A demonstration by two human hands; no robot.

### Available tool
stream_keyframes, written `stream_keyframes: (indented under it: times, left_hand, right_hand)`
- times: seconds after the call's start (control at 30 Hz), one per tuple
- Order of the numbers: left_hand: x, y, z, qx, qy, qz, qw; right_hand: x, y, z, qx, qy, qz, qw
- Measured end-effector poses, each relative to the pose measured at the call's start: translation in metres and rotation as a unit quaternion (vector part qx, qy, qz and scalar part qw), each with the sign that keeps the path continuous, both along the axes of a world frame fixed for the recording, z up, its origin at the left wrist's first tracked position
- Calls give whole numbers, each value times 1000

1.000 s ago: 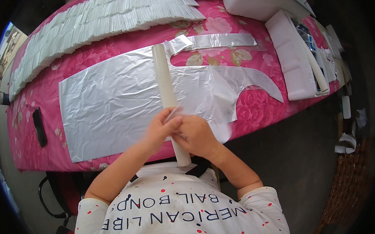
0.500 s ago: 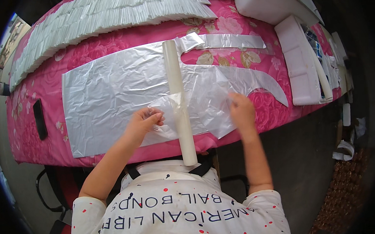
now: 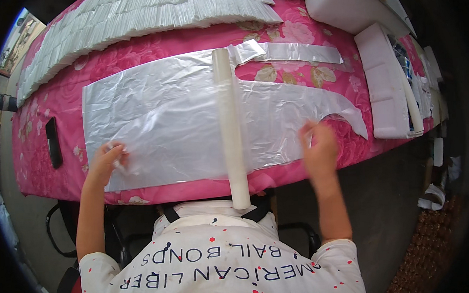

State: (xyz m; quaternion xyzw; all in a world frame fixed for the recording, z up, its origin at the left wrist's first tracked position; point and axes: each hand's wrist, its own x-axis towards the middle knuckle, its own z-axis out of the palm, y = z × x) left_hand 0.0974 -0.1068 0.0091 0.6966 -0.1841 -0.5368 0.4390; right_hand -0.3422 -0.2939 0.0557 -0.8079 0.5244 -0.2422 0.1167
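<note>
On the table lies a flat silvery translucent plastic bag with cut-out strap-like ends on the right. A long pale tube stretches across it from the far side to my waist. My left hand is closed on a crumpled edge of plastic film left of the tube. To the right of the tube, my right hand hovers by the bag's near edge. Its fingers look pinched together, but motion smears it and what they hold cannot be made out.
Rows of folded white plastic bags line the far side of the pink floral tablecloth. A black phone rests at the left. White foam boxes with items inside stand at the right edge.
My hands have spread apart: the left moved well to the left, drawing plastic film out flatter, and the right shifted slightly right. The crumpled film around the tube now lies smoother.
</note>
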Motion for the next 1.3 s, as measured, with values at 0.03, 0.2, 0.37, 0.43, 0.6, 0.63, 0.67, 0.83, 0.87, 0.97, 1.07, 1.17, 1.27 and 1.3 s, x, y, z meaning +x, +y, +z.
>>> stream_keyframes:
  times: [0.03,0.2,0.37,0.43,0.6,0.63,0.67,0.83,0.87,0.97,1.07,1.17,1.27,1.3]
  left_hand:
    - [14,10,1,18,-26,-4,999]
    - [50,39,1,46,-339,-38,939]
    - [-27,-20,21,-140,-668,-139,718]
    - [-88,-49,15,-262,-555,-180,769]
    - [-182,-107,-21,-293,-470,-290,780]
    - [-188,-111,-26,-271,-495,-304,768]
    - [-189,-111,-29,-259,-510,-312,759]
    - [-196,-114,-33,-215,-569,-341,717]
    - [-195,-114,-33,-205,-578,-350,709]
    - [-194,-115,-33,-190,-595,-367,689]
    - [-194,-116,-30,-191,-589,-368,694]
    - [-195,-117,-31,-195,-580,-366,701]
    - [-195,-116,-31,-195,-579,-364,703]
    - [-195,-116,-29,-199,-577,-363,704]
  right_hand:
    - [17,28,1,110,-4,7,994]
    - [61,93,-10,306,99,115,940]
    - [62,99,-24,347,90,100,928]
    - [60,93,-19,363,95,101,921]
    - [52,87,-14,383,119,111,909]
    - [51,85,-12,390,116,119,906]
    - [51,82,-10,396,113,128,902]
    - [73,28,-20,385,77,122,912]
    - [87,8,-25,361,74,119,922]
    - [123,-54,-34,335,-3,98,937]
    - [153,-105,-44,375,-100,59,920]
    - [173,-130,-65,486,-499,-7,718]
    - [162,-162,-78,476,-753,30,454]
    - [147,-177,-80,475,-776,81,406]
